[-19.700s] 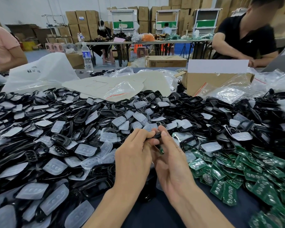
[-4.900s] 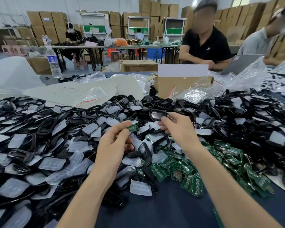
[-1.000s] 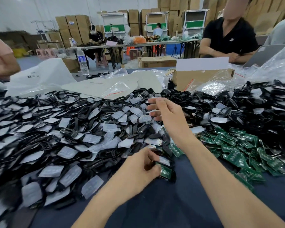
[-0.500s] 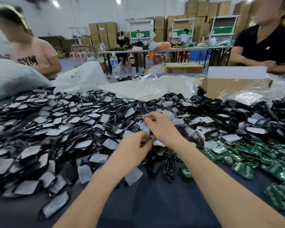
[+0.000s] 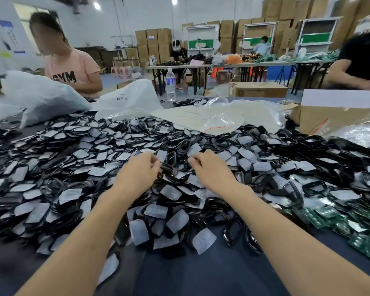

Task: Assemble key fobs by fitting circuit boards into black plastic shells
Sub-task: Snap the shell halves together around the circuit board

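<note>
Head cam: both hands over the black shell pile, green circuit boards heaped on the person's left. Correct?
One thing is off: the green circuit boards lie on the person's right, not left, as the head view shows. Both the left hand and the right hand are over the black shell pile.

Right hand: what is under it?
The right hand is over a pile of black shells and grey pads. Its palm and curled fingers cover the pieces directly beneath, so whether it holds one cannot be seen.
</note>
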Tool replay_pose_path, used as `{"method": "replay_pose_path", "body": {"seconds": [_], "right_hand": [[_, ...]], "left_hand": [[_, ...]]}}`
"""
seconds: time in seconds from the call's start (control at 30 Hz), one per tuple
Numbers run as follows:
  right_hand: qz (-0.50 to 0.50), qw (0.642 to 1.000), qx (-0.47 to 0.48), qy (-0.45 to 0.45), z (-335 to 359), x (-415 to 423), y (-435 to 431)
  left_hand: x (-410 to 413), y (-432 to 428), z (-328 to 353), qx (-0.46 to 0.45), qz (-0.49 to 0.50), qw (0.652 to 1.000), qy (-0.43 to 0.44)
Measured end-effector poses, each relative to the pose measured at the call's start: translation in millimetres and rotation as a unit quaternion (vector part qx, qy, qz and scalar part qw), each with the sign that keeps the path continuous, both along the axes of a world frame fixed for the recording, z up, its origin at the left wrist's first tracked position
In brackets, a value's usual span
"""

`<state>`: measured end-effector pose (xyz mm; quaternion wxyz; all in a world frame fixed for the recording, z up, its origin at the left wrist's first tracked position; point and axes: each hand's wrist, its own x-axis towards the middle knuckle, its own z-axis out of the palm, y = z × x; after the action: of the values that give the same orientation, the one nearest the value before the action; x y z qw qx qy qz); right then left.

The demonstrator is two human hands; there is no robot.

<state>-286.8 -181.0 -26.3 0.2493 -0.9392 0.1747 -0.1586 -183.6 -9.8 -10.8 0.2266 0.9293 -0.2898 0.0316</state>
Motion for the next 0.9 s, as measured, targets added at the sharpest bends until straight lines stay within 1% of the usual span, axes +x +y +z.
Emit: {"method": "replay_pose_path", "body": {"seconds": [0.2,0.4,0.57,0.63,0.7,0.8,0.9], "right_hand": [[0.056,0.998,0.002,0.001,13,50,30],[0.035,0.998,0.057,0.006,13,82,32],[0.025,0.996,0.081,-0.007,14,87,22],[0.021,0.996,0.084,-0.009,16,86,16],[0.018,0.997,0.079,-0.009,17,86,11],[0.013,0.997,0.071,-0.014,16,88,8],[0.013,0.997,0.074,-0.016,14,92,8]], "left_hand": [[46,31,5,0.0,0.07,0.997,-0.022],[87,27,3,0.007,0.087,0.996,-0.016],[111,2,2,0.036,0.065,0.997,-0.031],[120,-9,1,0.067,0.071,0.995,-0.028],[129,-15,-1,0.095,0.075,0.993,-0.008],[138,-21,-3,0.108,0.065,0.991,0.031],[142,-25,-2,0.131,0.043,0.99,0.039]]}}
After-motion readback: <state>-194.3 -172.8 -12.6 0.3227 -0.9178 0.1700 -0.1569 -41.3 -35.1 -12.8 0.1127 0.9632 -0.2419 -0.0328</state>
